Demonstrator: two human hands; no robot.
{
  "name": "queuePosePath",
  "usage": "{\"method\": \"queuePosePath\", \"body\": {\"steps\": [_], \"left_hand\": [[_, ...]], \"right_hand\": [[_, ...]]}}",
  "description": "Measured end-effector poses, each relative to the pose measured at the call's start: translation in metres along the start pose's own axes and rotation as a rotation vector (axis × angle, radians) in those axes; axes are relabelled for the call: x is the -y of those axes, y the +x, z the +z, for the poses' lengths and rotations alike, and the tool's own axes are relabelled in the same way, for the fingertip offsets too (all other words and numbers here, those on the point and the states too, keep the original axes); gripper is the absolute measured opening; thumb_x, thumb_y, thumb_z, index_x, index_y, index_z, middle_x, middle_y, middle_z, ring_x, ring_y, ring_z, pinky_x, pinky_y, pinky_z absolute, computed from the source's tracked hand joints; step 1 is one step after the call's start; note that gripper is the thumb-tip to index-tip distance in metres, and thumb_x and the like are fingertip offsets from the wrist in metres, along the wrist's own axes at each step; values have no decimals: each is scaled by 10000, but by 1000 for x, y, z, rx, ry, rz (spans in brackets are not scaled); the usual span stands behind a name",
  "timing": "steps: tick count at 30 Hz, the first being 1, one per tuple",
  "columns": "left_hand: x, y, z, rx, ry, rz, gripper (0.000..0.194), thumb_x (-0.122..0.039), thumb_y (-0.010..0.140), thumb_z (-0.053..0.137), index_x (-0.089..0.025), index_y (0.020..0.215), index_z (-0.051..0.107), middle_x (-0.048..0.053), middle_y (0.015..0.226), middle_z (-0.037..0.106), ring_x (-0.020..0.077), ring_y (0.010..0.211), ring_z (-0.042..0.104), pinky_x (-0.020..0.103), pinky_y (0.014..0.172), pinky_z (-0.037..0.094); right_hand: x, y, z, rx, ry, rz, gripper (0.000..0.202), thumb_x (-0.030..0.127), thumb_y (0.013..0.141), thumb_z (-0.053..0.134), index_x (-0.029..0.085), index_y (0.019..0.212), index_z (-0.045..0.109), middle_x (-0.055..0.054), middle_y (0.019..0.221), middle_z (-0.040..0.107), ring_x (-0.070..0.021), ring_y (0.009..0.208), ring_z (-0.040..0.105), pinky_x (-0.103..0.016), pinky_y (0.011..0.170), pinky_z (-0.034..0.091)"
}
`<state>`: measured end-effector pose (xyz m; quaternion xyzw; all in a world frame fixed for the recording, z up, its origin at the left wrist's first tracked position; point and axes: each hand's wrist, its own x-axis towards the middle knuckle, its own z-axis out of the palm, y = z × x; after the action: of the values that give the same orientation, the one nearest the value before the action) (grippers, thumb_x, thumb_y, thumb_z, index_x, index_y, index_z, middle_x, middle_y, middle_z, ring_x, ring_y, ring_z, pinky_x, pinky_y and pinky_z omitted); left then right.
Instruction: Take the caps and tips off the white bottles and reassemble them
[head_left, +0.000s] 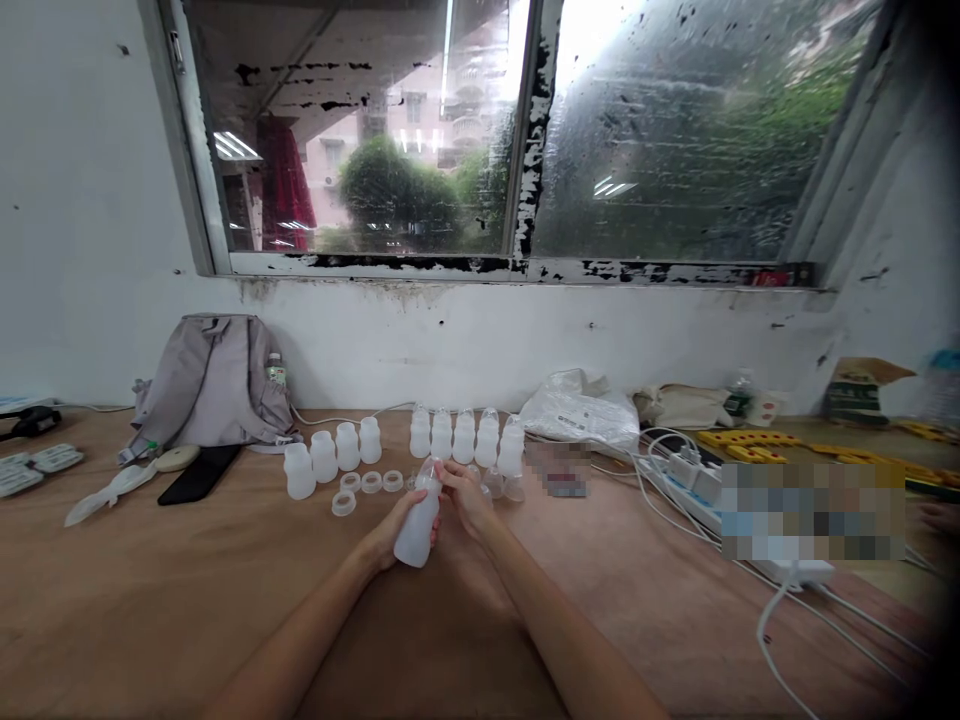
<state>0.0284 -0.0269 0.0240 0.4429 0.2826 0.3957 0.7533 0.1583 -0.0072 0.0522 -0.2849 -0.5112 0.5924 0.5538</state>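
A frosted white baby bottle (pixel 416 535) is tilted in front of me, its top leaning away and slightly right. My left hand (pixel 391 528) is wrapped around its body. At its clear top (pixel 428 469), the fingers of my right hand (pixel 466 498) are closed, partly hiding it. Left of my hands stand several uncovered bottle bodies (pixel 324 458), with several translucent collar rings (pixel 372 482) lying in front of them. Behind my hands, several bottles with clear domed caps (pixel 465 437) stand in a row. Loose clear caps (pixel 513 488) lie just beyond my right hand.
A grey backpack (pixel 214 385) leans on the wall, with a black phone-like slab (pixel 199 475) before it. A silvery plastic bag (pixel 581 412) lies behind at right. Power strips (pixel 686 495) and white cables (pixel 772 620) run along the right side of the brown-covered table (pixel 225 590).
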Motion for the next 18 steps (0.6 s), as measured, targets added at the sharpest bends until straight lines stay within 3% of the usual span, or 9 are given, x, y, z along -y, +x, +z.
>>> {"method": "queuePosePath", "body": {"steps": [4, 7, 12, 18], "left_hand": [[-6, 0, -13, 175, -153, -90, 430, -504, 699, 490, -141, 928, 497, -14, 567, 511, 95, 444, 478, 218, 469, 358], [-8, -1, -16, 211, -185, -89, 420, -509, 697, 488, -147, 909, 498, -20, 559, 503, 90, 437, 472, 209, 458, 350], [-10, -4, -6, 64, -28, -4, 405, -486, 712, 493, -142, 925, 501, 7, 607, 556, 99, 448, 505, 219, 456, 386], [-8, 1, 1, -151, 326, 264, 321, -413, 662, 592, -132, 783, 494, 5, 586, 553, 116, 428, 508, 228, 417, 379]], "right_hand": [[-1, 1, 4, 76, 77, 16, 221, 375, 681, 618, 154, 684, 615, 8, 618, 528, -74, 496, 364, -220, 465, 250], [0, 2, 8, 91, 114, 13, 211, 368, 682, 616, 159, 655, 605, 16, 579, 508, -74, 486, 351, -221, 464, 242], [8, 4, 10, 16, 34, 60, 262, 405, 649, 628, 147, 607, 605, 13, 533, 503, -81, 479, 373, -223, 457, 240], [23, 1, 13, -126, -174, 13, 253, 389, 584, 662, 139, 591, 621, 10, 550, 553, -91, 513, 433, -230, 517, 307]]}}
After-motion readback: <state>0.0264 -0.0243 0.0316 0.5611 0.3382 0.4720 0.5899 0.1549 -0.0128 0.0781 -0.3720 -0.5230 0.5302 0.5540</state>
